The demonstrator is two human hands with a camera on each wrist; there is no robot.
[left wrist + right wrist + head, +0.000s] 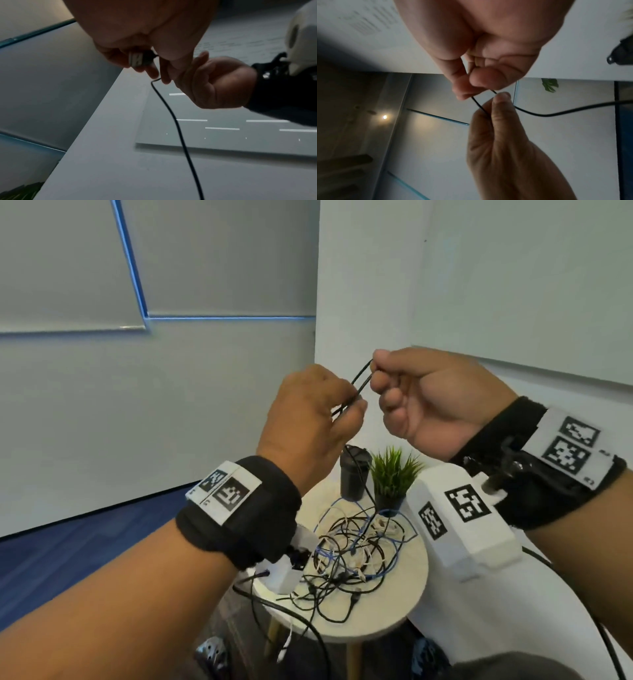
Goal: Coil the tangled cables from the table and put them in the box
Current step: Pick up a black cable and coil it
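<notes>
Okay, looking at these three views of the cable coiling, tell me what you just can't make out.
- The box: in no view, so its place is unknown.
- Black cable between left hand and right hand: head view, the fingers hide how many loops are held.
- Its lower run: left wrist view, cut off at the bottom edge.
- Tangled cables on the round table: head view, too small and overlapped to count.
- USB plug: left wrist view, dim and partly covered by fingers.
</notes>
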